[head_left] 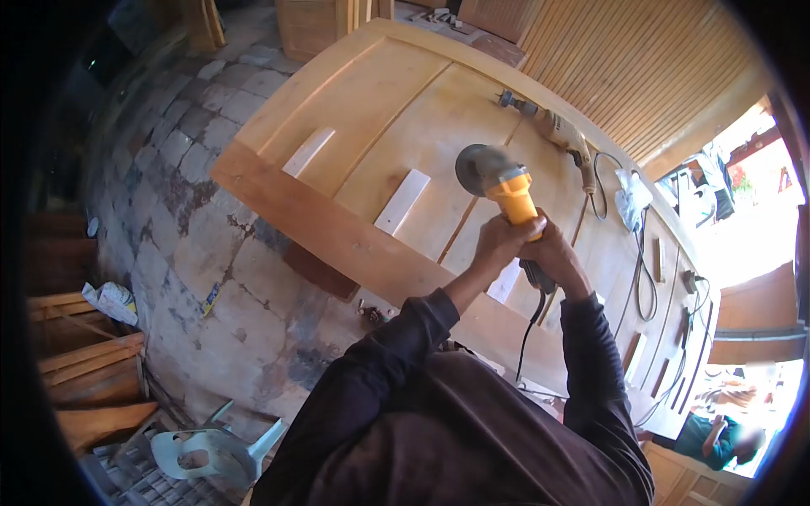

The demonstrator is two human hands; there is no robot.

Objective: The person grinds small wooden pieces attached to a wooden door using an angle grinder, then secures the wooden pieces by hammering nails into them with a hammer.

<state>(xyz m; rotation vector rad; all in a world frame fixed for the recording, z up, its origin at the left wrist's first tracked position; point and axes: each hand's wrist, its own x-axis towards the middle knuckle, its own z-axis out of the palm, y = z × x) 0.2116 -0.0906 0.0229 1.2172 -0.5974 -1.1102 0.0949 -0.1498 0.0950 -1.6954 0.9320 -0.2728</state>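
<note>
A yellow angle grinder [512, 196] with a dark round disc [471, 170] is held over a large wooden door panel [405, 80]. My left hand [504, 242] is closed around its body, and my right hand [553, 250] grips it near the rear. From the grinder's back end a black cord [533, 325] hangs down. I cannot tell whether the disc touches the wood. Pale wooden blocks, such as this one [402, 201], lie along the panel's near side. Beyond the grinder, a power drill [561, 135] with a bit fitted rests on the panel.
A cable with a plastic bag [631, 200] lies on the panel's right part. Slatted wood [641, 67] stands behind. To the left is a stained tile floor [202, 228], with an upturned pale plastic chair [211, 451] and wood pieces [93, 354]. Another person [713, 438] is at lower right.
</note>
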